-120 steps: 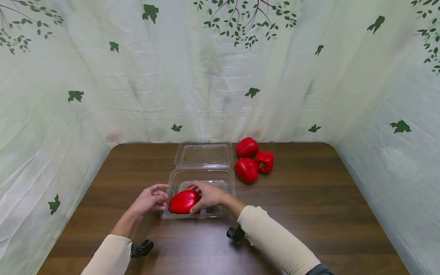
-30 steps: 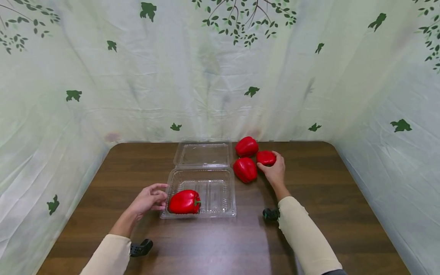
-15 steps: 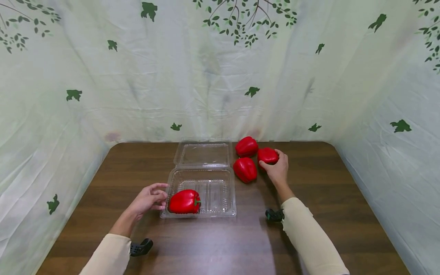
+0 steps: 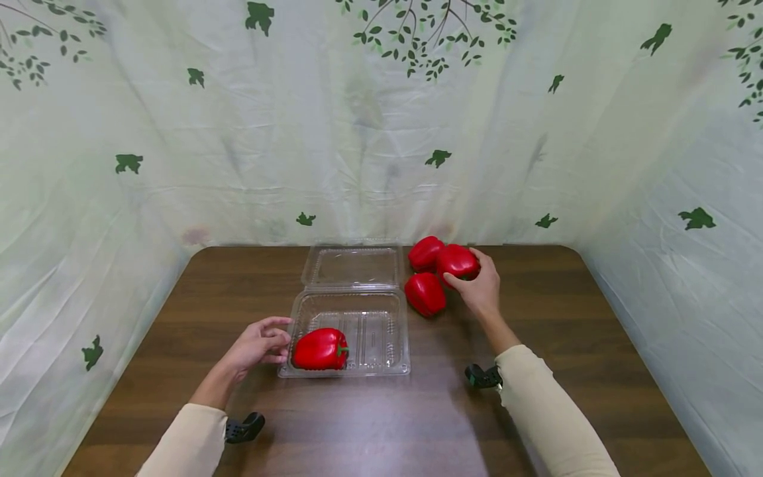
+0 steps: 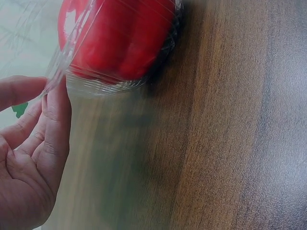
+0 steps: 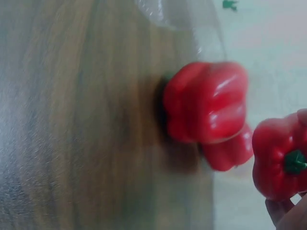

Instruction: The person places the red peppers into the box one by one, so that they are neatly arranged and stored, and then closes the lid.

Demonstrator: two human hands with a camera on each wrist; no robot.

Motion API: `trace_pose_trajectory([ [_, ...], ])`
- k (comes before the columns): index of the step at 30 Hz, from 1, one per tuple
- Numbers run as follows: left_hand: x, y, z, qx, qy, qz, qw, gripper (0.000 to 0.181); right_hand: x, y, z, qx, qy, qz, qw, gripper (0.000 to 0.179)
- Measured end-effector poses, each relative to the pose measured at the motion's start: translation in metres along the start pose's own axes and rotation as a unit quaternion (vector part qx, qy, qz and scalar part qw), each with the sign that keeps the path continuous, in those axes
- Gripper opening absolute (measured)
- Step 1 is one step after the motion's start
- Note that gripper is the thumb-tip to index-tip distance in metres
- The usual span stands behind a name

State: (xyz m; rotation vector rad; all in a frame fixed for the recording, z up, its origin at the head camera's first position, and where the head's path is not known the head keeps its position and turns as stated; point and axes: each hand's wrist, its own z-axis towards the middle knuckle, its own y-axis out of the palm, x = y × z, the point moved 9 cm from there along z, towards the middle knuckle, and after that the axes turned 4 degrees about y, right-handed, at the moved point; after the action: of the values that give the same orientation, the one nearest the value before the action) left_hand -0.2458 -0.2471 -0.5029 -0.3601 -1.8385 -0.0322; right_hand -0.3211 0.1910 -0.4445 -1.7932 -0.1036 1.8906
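In the head view, a clear plastic clamshell container [image 4: 381, 331] lies with its lid folded back. One red bell pepper [image 4: 319, 349] sits in its left half, stem to the right. My left hand [image 4: 259, 346] is at the container's left side; the left wrist view shows thumb and fingers [image 5: 53, 103] pinching its rim. My right hand [image 4: 484, 285] grips another red bell pepper [image 4: 457, 260], raised near two more. In the right wrist view this held pepper [image 6: 273, 158] hangs off the table, its green stem facing the camera.
Two red bell peppers, a rear one [image 4: 424, 254] and a front one [image 4: 424, 295], stand right of the container on the brown wooden table [image 4: 536, 318]. Beyond the back edge hangs a pale leaf-printed curtain [image 4: 381, 185].
My right hand has left the pepper in the container, moved right to the pile, and lifted a pepper there up and slightly left. My left hand stays at the rim.
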Motion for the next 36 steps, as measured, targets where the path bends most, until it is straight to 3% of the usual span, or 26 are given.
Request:
trace_pose_trajectory([
  [4,0.001,0.0,-0.001,0.002,0.003,-0.002,1.0,0.049,-0.015,0.005,-0.006,-0.034,-0.001,0.018,0.9993,0.073],
  [9,0.003,0.0,-0.002,0.002,0.004,-0.002,1.0,0.049,-0.036,0.016,-0.014,-0.076,-0.036,0.017,0.9963,0.069],
  [16,0.0,-0.002,-0.001,0.006,-0.003,-0.002,1.0,0.047,-0.058,0.036,-0.028,-0.156,-0.073,0.009,0.9851,0.069],
  [25,0.001,0.0,-0.001,0.002,0.0,-0.003,1.0,0.048,-0.067,0.061,-0.047,-0.235,-0.074,-0.017,0.969,0.068],
  [36,0.001,0.0,-0.001,-0.001,-0.002,-0.002,1.0,0.049,-0.071,0.083,-0.064,-0.301,-0.092,-0.012,0.949,0.066],
])
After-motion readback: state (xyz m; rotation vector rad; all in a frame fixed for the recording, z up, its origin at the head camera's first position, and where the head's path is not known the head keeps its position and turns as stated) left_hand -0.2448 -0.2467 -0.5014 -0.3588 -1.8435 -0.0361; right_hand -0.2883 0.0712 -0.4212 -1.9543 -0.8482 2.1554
